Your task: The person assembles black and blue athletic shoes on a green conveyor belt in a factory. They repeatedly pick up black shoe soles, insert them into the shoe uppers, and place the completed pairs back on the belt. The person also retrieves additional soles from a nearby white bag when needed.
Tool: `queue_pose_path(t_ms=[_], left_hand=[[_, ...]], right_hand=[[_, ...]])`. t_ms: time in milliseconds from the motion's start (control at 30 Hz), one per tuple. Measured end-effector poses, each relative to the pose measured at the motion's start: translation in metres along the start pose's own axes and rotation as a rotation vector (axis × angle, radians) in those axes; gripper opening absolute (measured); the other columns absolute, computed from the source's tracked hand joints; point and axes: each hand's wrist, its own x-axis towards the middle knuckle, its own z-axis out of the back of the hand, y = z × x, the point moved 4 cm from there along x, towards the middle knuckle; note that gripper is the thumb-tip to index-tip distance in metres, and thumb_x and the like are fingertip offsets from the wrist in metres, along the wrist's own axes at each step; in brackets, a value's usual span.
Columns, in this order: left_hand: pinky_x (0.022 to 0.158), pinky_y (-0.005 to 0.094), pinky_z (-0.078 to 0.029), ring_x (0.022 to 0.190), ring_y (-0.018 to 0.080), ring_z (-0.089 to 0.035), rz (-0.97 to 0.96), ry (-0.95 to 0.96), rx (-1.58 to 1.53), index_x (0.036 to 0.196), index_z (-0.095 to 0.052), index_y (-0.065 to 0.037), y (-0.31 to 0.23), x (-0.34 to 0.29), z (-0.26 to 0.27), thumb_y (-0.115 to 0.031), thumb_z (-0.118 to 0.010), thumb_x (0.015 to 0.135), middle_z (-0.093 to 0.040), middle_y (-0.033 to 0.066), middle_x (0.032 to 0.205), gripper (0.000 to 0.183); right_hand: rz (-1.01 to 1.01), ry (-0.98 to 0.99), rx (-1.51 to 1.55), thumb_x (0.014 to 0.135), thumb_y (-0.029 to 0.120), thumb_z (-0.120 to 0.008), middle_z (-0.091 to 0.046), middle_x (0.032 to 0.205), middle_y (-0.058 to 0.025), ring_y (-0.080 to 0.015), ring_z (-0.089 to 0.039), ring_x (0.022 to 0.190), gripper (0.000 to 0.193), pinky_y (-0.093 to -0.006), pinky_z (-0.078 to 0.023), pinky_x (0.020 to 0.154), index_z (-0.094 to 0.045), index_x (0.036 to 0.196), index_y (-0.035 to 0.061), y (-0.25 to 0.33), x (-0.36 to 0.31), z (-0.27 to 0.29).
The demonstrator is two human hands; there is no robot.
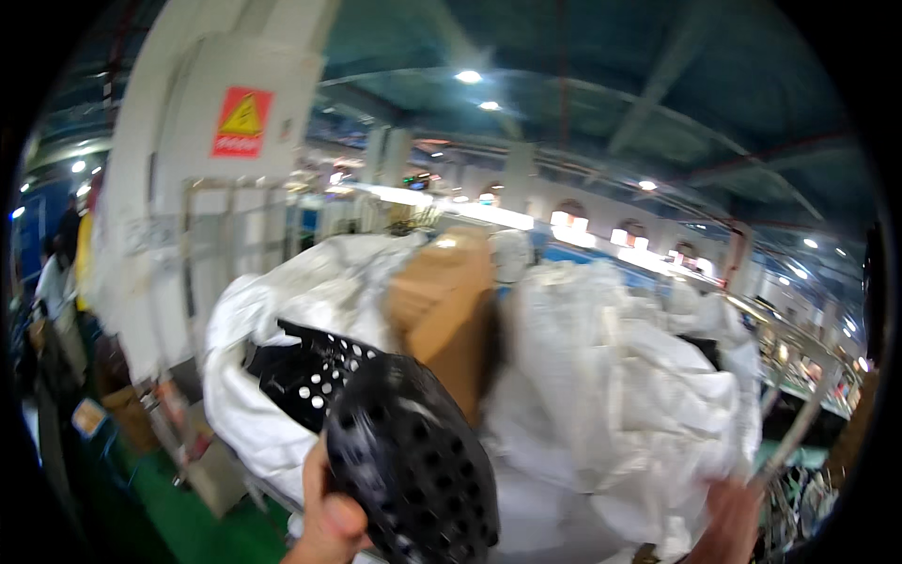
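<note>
My left hand (329, 517) is closed around the lower left edge of a rounded, glossy black plastic shell (413, 451) dotted with round holes. The shell is held up in front of a white woven sack (240, 404). More black perforated plastic (319, 390) shows in that sack's open mouth, partly behind the shell. At the lower right, my right hand (728, 522) is smeared by motion, and its fingers cannot be made out. It is near a second bulky white sack (611, 376), and whether it touches the sack is unclear.
Brown cardboard (437, 301) stands between the two sacks. To the left is a pale pillar with a grey cabinet (202, 197) bearing a red and yellow warning sign. A metal rail (799, 432) runs along the right. A person (58, 287) stands far left above green floor.
</note>
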Motion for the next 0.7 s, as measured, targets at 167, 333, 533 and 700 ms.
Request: queue_pose_path(t_ms=[167,333,533,700], left_hand=[[0.103,0.0418,-0.052,0.117,0.0270,-0.065,-0.172,-0.368,0.420,0.145,-0.040,0.008,-0.062,-0.109,0.067,-0.050,-0.099,0.058,-0.062,0.0169,0.132,0.120],[0.107,0.0366,-0.044,0.121,0.0256,-0.058,-0.268,-0.608,0.810,0.151,-0.034,-0.004,-0.130,-0.198,0.144,-0.043,-0.091,0.074,-0.054,0.0139,0.140,0.103],[0.093,0.0323,-0.050,0.104,0.0158,-0.059,-0.583,-1.088,0.526,0.124,-0.052,0.003,-0.264,-0.218,0.242,-0.040,-0.090,0.076,-0.062,0.0096,0.113,0.075],[0.082,0.0333,-0.053,0.093,0.0189,-0.062,-0.715,-1.464,0.594,0.119,-0.055,0.004,-0.351,-0.268,0.348,-0.037,-0.088,0.079,-0.063,0.0113,0.107,0.066]], right_hand=[[0.061,0.220,0.696,0.073,0.048,-0.091,-0.041,0.152,-0.0307,-0.0454,-0.042,0.141,0.115,-0.0544,-0.037,0.113,-0.031,0.160,0.0038,0.079,-0.049,-0.149],[0.092,0.287,1.123,0.062,0.052,-0.097,-0.036,0.155,-0.0265,-0.0376,-0.040,0.143,0.142,-0.0481,-0.034,0.117,-0.012,0.159,-0.0076,0.193,-0.037,-0.264],[-0.037,0.664,1.650,0.074,0.023,-0.092,-0.052,0.141,-0.0188,-0.0279,-0.055,0.125,0.098,-0.0397,-0.045,0.105,-0.036,0.152,-0.0006,0.367,0.026,-0.416],[-0.279,1.174,2.009,0.071,0.010,-0.094,-0.042,0.149,-0.0165,-0.0262,-0.049,0.135,0.113,-0.0404,-0.046,0.111,-0.022,0.158,0.0020,0.493,0.015,-0.561]])
